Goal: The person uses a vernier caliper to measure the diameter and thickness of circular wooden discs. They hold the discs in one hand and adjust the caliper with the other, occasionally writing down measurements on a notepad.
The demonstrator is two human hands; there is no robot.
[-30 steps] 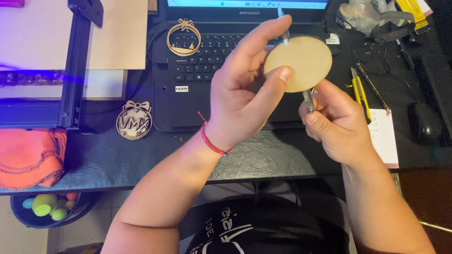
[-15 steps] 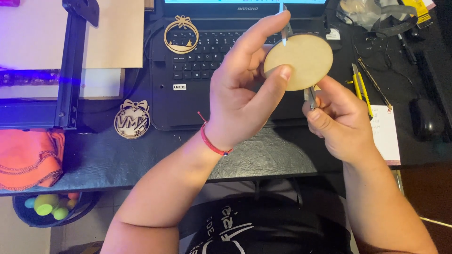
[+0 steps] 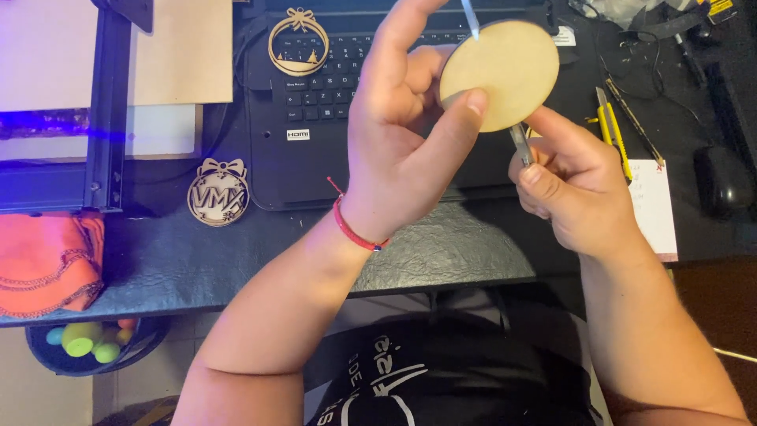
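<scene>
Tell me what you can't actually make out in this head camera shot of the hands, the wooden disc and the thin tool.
- Far face of the wooden disc: turned away from the head camera.
- Middle of the thin metal tool: hidden behind the disc; its tip is cut by the top edge.
- Left hand fingertips: cut off by the top edge.
- Right hand grip: the fingers hide the handle.
- Laptop screen: out of frame above.

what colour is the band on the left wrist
Red: a thin cord bracelet round the left hand's wrist, clearest in the head view.
</scene>
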